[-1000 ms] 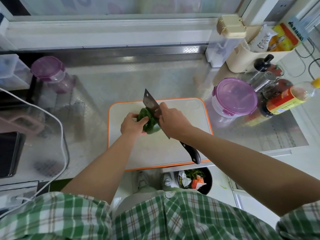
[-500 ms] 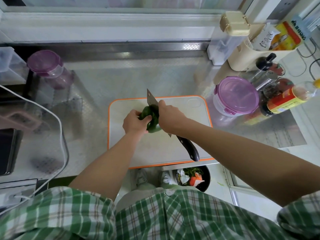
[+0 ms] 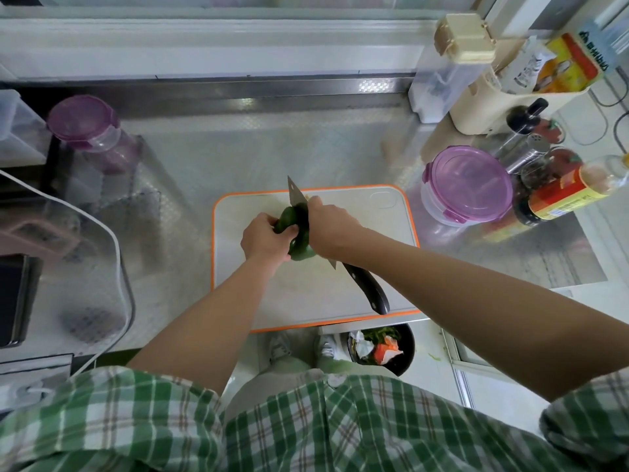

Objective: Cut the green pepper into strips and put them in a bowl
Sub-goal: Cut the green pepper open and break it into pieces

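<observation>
The scene is lit brightly and evenly by diffuse daylight from the window side at the top. Glare patches are seen on the stainless backsplash strip (image 3: 371, 85), and a milky sheen on the steel counter (image 3: 238, 155). Only a faint, soft shadow is cast beside the left hand (image 3: 263, 238) on the cutting board (image 3: 306, 294). Straight lines are bowed towards the edges, and the plaid shirt (image 3: 306, 430) is rendered soft

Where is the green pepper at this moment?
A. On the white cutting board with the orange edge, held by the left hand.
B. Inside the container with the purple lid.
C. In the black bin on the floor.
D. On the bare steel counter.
A: the green pepper is on the cutting board, where the left hand grips it and the right hand holds the knife to it.
</observation>
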`<state>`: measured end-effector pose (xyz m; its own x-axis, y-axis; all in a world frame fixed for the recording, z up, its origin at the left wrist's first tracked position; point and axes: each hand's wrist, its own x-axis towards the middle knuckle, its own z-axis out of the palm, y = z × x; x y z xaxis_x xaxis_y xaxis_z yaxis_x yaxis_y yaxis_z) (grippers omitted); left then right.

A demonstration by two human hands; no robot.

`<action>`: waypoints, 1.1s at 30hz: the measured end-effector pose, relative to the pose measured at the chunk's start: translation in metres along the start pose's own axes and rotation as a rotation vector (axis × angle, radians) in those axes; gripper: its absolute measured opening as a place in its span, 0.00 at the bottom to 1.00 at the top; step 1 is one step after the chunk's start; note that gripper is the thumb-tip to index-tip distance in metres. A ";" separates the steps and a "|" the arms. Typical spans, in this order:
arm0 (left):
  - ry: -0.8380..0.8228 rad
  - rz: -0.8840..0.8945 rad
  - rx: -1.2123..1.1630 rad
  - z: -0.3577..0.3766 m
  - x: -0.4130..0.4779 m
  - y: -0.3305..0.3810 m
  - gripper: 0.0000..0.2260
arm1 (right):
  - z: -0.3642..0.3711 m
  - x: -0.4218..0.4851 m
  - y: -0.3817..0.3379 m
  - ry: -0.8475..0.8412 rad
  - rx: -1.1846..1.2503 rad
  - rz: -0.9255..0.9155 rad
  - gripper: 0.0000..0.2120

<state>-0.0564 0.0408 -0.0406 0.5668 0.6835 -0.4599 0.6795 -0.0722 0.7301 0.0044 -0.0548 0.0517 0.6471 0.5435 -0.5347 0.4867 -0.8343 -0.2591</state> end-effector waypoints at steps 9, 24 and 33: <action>-0.016 0.006 0.047 -0.001 0.001 -0.001 0.14 | 0.017 0.009 -0.003 -0.001 0.044 0.003 0.16; -0.034 -0.016 -0.035 -0.003 0.007 0.001 0.15 | 0.029 -0.013 0.039 -0.249 0.424 0.178 0.07; -0.003 0.023 0.029 -0.006 0.003 -0.001 0.17 | 0.066 -0.004 0.033 -0.091 0.412 0.171 0.06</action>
<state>-0.0581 0.0473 -0.0399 0.5838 0.6792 -0.4449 0.6797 -0.1092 0.7253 -0.0212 -0.0910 -0.0080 0.6350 0.3994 -0.6613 0.0907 -0.8886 -0.4496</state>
